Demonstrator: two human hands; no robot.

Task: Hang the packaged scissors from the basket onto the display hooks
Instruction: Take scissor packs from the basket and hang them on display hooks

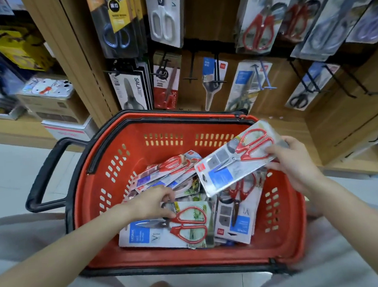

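A red shopping basket (115,251) stands on the floor in front of me with several packaged red-handled scissors in it. My right hand (296,164) holds one scissors pack (235,164) by its right end, lifted above the basket's right side. My left hand (153,201) reaches into the basket, and its fingers pinch the top edge of another scissors pack (174,228) lying at the near side. Display hooks (218,73) stick out of the wooden wall behind the basket, and some carry hanging scissors packs.
The basket's black handle (43,177) juts out to the left. Bare black hooks (350,80) stand at the right of the wall. Shelves with boxes (51,102) are at the left. Pale floor tiles (9,171) surround the basket.
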